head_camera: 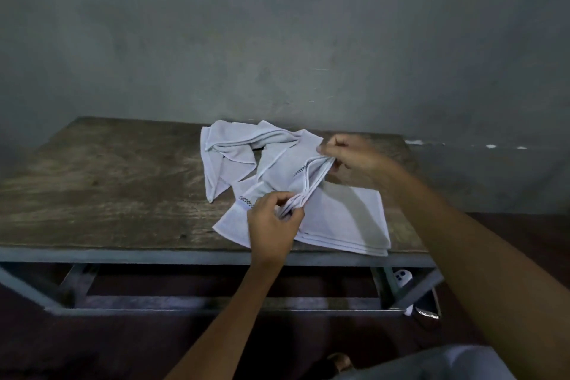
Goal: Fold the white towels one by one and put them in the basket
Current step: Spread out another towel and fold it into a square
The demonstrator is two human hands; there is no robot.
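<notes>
Now the left hand (271, 222) and right hand (351, 160) each pinch one end of the towel (287, 173), whose bunched edge runs diagonally between them.

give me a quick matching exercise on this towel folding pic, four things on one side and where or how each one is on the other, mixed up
Things
1. left hand
2. right hand
3. crumpled towel
4. table

Places or states
a. bunched at the far side, no hand on it
b. pinches the towel edge at its end nearer the wall
c. worn wooden top on a metal frame
d. pinches the towel edge at its end nearer the person

Pairs: 1-d, 2-b, 3-a, 4-c
</notes>
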